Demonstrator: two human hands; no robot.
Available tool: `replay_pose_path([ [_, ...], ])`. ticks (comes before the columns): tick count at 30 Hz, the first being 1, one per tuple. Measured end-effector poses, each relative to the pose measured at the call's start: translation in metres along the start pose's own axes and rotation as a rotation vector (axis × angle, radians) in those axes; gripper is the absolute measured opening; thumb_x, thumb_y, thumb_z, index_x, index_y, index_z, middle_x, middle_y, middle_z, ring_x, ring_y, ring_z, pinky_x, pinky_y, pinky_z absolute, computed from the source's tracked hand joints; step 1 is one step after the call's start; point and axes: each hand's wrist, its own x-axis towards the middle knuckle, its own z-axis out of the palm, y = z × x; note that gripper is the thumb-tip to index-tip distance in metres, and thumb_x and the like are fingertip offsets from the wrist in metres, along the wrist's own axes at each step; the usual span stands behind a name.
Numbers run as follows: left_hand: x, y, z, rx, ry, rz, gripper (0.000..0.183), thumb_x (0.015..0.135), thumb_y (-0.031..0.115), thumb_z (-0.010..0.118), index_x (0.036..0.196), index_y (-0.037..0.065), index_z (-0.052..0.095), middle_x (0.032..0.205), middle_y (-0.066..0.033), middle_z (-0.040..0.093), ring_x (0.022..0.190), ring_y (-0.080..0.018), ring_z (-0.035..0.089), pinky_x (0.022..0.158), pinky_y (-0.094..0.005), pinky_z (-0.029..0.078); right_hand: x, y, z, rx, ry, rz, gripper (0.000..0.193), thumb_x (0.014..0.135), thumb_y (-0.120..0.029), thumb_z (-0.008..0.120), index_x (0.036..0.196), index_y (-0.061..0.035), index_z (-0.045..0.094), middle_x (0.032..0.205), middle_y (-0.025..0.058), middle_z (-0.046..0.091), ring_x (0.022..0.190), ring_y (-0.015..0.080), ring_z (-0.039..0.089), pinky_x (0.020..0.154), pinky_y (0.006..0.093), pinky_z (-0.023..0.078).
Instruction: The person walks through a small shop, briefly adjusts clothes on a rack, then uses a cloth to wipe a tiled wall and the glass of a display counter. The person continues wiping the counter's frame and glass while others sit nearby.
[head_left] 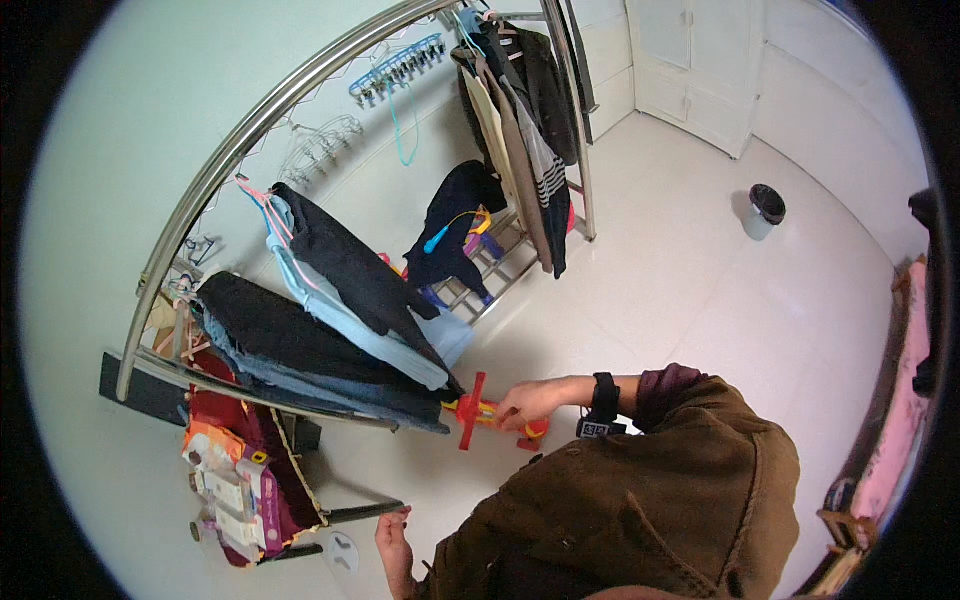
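Head view: a red-and-yellow object point(474, 411) is grasped by the right hand point(530, 402), seemingly mid-handling, with steady control called for; the left hand's point(395, 540) grip cannot be told.

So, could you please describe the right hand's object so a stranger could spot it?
Find the metal clothes rack, then its dark garments. Beside their lower ends, the right hand holds a red-and-yellow object, whose bright red bar sets it apart from them.

No text or numbers legible — too small, too blurred.
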Motion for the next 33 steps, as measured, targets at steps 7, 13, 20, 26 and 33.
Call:
replay_pose_path([
  [7, -0.136, -0.007, 0.003, -0.026, 0.179, -0.068, 0.014, 0.092, 0.012, 0.05, 0.09, 0.0, 0.056, 0.1, -0.0105, 0.063, 0.093, -0.0135, 0.054, 0.09, -0.0281, 0.039, -0.025, 0.004, 0.068, 0.056, -0.283, 0.154, 0.033, 0.085, -0.032, 0.056, 0.103, -0.0054, 0.064, 0.078, 0.0072, 0.064, 0.066, 0.0145, 0.059, 0.06, 0.0308, 0.048],
  [13, -0.34, -0.048, 0.031, -0.125, 0.518, -0.299, 0.015, 0.093, 0.013, 0.051, 0.096, -0.001, 0.056, 0.102, -0.01, 0.062, 0.095, -0.0142, 0.054, 0.091, -0.0289, 0.04, -0.027, -0.055, 0.17, -0.274, -0.58, -0.18, 0.036, 0.083, -0.035, 0.055, 0.105, -0.0072, 0.063, 0.093, 0.0126, 0.066, 0.088, 0.0295, 0.062, 0.077, 0.0414, 0.047],
  [20, -0.575, -0.066, 0.097, -0.308, 0.882, -0.564, 0.017, 0.093, 0.014, 0.051, 0.097, -0.001, 0.057, 0.097, -0.0084, 0.062, 0.095, -0.0144, 0.055, 0.09, -0.0291, 0.041, -0.082, -0.172, 0.353, -0.34, -1.047, -0.406, 0.037, 0.082, -0.034, 0.057, 0.104, -0.0055, 0.063, 0.1, 0.0153, 0.064, 0.093, 0.0321, 0.06, 0.081, 0.0447, 0.046],
  [26, -0.707, -0.082, 0.142, -0.411, 1.23, -0.564, 0.018, 0.092, 0.014, 0.054, 0.1, -0.001, 0.059, 0.096, -0.0034, 0.061, 0.092, -0.0106, 0.053, 0.084, -0.0246, 0.042, -0.104, -0.246, 0.496, -0.397, -1.501, -0.641, 0.037, 0.084, -0.032, 0.058, 0.109, -0.0055, 0.061, 0.102, 0.0171, 0.064, 0.09, 0.0318, 0.062, 0.08, 0.0434, 0.047],
  [33, -0.792, -0.134, 0.115, -0.566, 1.508, -0.728, 0.02, 0.093, 0.019, 0.055, 0.102, 0.001, 0.058, 0.1, -0.0054, 0.062, 0.097, -0.0134, 0.055, 0.088, -0.0282, 0.043, -0.083, -0.333, 0.672, -0.58, -1.778, -0.78, 0.034, 0.087, -0.029, 0.057, 0.112, -0.007, 0.059, 0.1, 0.0154, 0.064, 0.088, 0.0305, 0.062, 0.076, 0.0408, 0.048],
])
